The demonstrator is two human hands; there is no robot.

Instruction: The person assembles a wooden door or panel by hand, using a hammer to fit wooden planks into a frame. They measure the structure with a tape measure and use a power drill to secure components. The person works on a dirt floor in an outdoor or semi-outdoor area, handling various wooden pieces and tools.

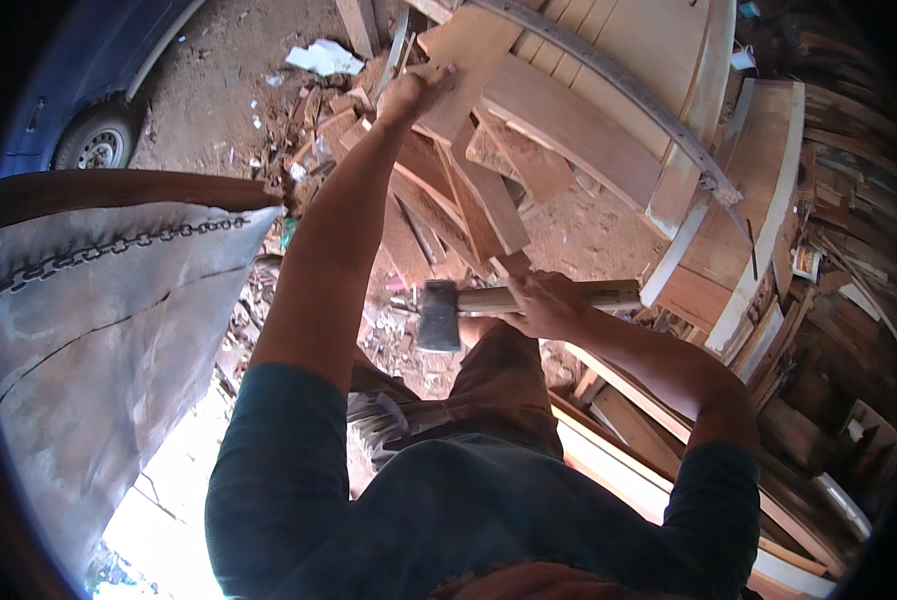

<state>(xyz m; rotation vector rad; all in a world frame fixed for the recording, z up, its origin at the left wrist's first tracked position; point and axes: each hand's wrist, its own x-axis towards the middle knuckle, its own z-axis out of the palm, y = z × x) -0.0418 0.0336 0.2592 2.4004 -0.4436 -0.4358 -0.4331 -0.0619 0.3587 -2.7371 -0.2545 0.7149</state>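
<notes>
My left hand (415, 92) reaches far forward and grips the edge of a flat wooden plank (468, 50) that leans on a pile of boards. My right hand (546, 305) is closed around the wooden handle of an axe (438, 315), close to its grey metal head, which points left at waist height. The handle sticks out to the right past my fist. Below both hands lie more planks (488, 200) and wood scraps on reddish earth.
A curved wooden frame with a metal band (658, 110) stands at right among stacked boards. A large grey metal sheet with a chain (98, 300) fills the left. A blue car's wheel (93, 145) is at upper left. Long planks (618, 470) lie at lower right.
</notes>
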